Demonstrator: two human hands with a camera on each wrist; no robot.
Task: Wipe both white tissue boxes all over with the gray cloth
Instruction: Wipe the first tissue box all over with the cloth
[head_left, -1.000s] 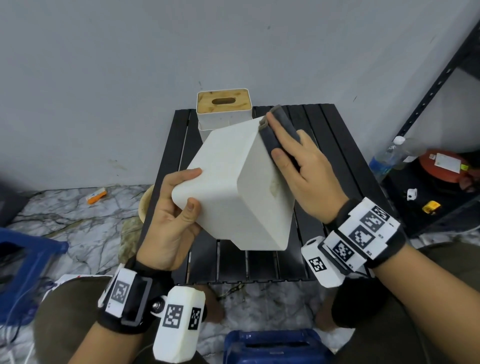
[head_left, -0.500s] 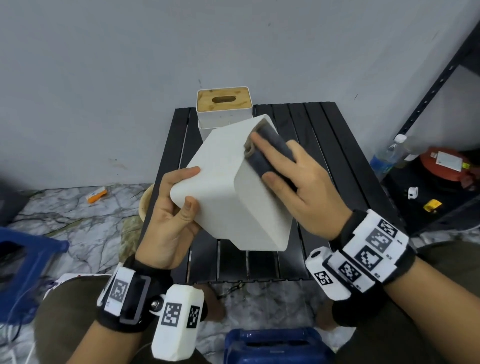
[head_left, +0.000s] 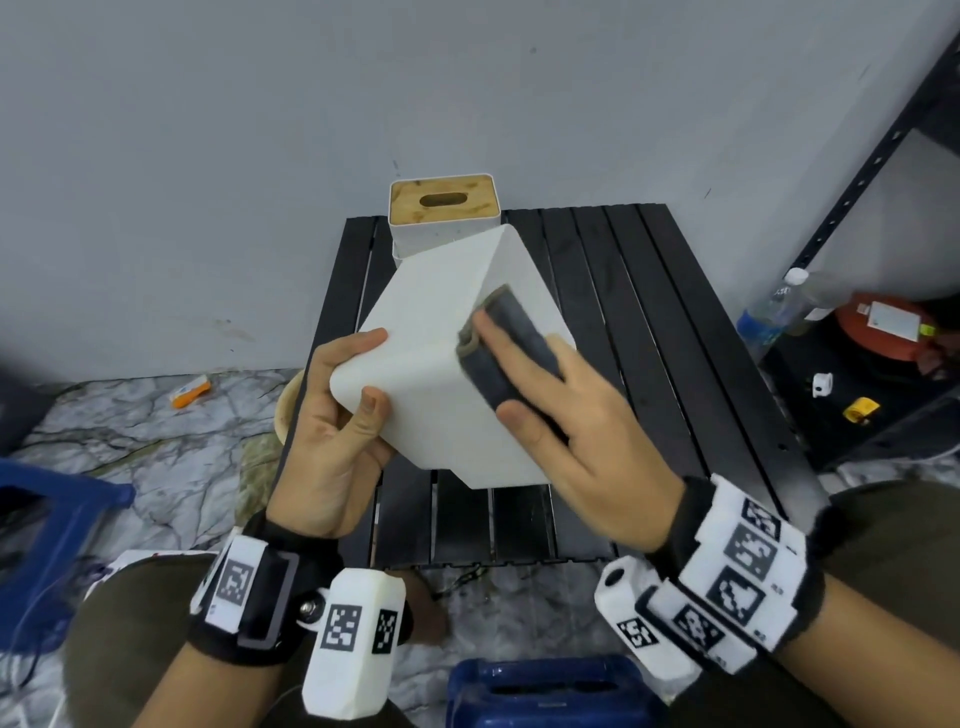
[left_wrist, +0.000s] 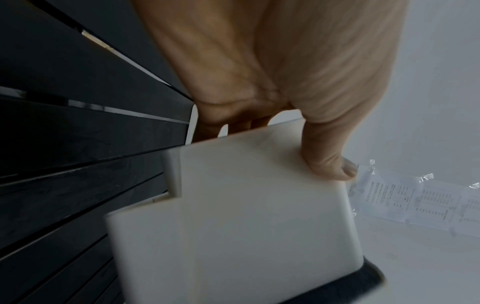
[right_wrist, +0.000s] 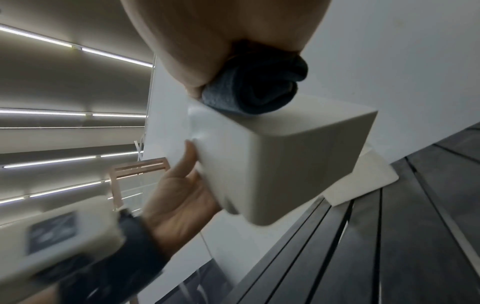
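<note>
A person's left hand (head_left: 332, 441) is reaching up from below and to the left, palm turned toward the tilted box (head_left: 447, 364), which it is holding in the air above the black slatted surface (head_left: 649, 332). Its grip is grasping the box's near left corner: the thumb (head_left: 371, 415) is pressing on the face turned toward the camera, and the fingers (head_left: 358, 340) are curling over the upper left edge. In the left wrist view the thumb is lying along the box's white side, with the other fingers tucked behind the far edge.

The right hand (head_left: 571, 431) is coming in from the lower right, back of the hand up, laid flat across the box's right face. Its fingers are stretched out nearly straight and spread, pressing the folded gray cloth (head_left: 511, 343) against that face near the ridge where two faces meet. The grip is released rather than clenched, the cloth being pinned under the fingers. In the right wrist view the cloth (right_wrist: 252, 90) is showing as a rolled wad squeezed between the hand and the top of the box (right_wrist: 280, 156).

The second box (head_left: 444, 215), with a wooden lid and an oval slot, is standing upright at the surface's far edge by the gray wall, just behind the held box. A plastic bottle (head_left: 774, 306) is standing by a black rack to the right.
</note>
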